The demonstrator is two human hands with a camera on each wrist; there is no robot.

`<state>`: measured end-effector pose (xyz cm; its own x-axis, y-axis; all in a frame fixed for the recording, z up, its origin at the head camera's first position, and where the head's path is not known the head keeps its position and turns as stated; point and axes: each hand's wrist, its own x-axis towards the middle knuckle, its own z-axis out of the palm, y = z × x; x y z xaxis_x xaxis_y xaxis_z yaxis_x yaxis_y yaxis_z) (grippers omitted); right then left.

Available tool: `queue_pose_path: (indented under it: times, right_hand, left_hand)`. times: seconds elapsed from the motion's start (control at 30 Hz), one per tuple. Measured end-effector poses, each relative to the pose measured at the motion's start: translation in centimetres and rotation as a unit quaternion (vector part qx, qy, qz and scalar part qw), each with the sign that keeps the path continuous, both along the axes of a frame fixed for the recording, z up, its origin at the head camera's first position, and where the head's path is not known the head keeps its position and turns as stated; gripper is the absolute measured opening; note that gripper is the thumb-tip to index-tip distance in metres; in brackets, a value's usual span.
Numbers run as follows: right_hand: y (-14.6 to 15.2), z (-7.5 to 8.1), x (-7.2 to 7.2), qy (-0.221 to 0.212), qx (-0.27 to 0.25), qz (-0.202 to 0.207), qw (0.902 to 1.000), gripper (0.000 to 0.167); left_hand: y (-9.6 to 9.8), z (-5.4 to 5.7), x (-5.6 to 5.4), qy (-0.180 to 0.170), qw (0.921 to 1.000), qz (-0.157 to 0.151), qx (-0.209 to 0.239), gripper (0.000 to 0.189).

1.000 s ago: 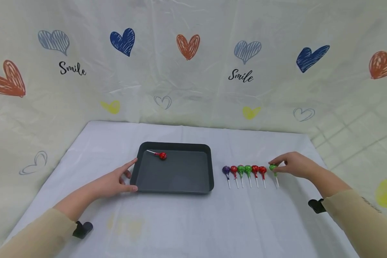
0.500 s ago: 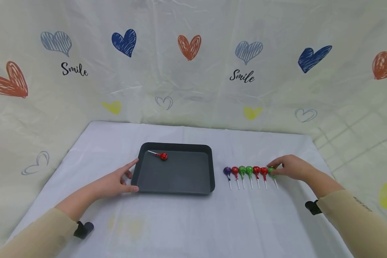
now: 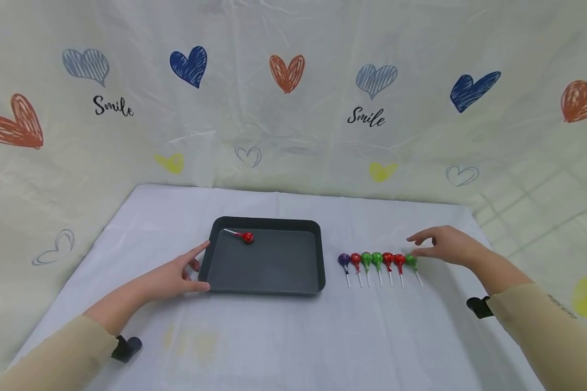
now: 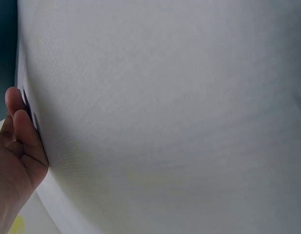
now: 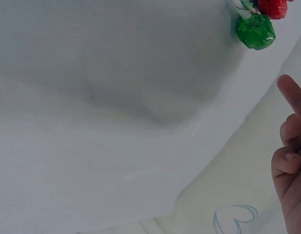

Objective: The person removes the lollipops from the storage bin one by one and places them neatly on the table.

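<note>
A dark grey tray (image 3: pixel 274 266) lies left of the table's middle, with one red lollipop (image 3: pixel 247 237) near its back left corner. My left hand (image 3: pixel 173 276) touches the tray's left edge with forefinger and thumb spread. To the right of the tray, several lollipops stand in a row, heads away from me and white sticks toward me: a purple lollipop (image 3: pixel 344 260) leftmost, then red and green ones. At the right end lies a green lollipop (image 3: pixel 411 260), its stick slanted. My right hand (image 3: pixel 442 245) hovers just beside it, thumb and forefinger apart, holding nothing.
A white cloth (image 3: pixel 283 342) covers the table. Behind it hangs a pale backdrop (image 3: pixel 313 130) printed with hearts and "Smile". Small dark wrist cameras sit at both sleeves.
My right hand moved left with the green lollipop, set it against the row's right end, then let go and lifted slightly away. The left hand stayed at the tray.
</note>
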<state>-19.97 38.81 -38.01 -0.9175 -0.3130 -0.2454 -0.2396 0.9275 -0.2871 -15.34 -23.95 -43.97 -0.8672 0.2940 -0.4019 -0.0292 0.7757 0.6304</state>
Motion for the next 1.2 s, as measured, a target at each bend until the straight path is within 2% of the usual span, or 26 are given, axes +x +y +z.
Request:
queue_pose_path:
  times: [0.33,0.6,1.0,1.2]
  right_hand:
    - [-2.4,1.1,-0.5,0.01,-0.005,0.004,0.9999,0.041]
    - [-5.6,1.2,-1.5,0.008,-0.026,0.017,0.9995,0.041]
    - [-12.4,1.7,-3.3,0.001,-0.065,0.061,0.996,0.041]
    - [-16.1,2.0,-3.9,0.002,-0.085,0.096,0.9918,0.034]
  left_hand:
    - [0.2,0.7,0.4,0.003,1.0,0.001,-0.005,0.112]
    - [0.2,0.6,0.5,0.0,1.0,0.001,0.0,0.111]
    - [0.1,0.4,0.4,0.002,1.0,0.002,-0.003,0.111]
    - [0.4,0.3,0.3,-0.001,1.0,0.004,-0.006,0.113]
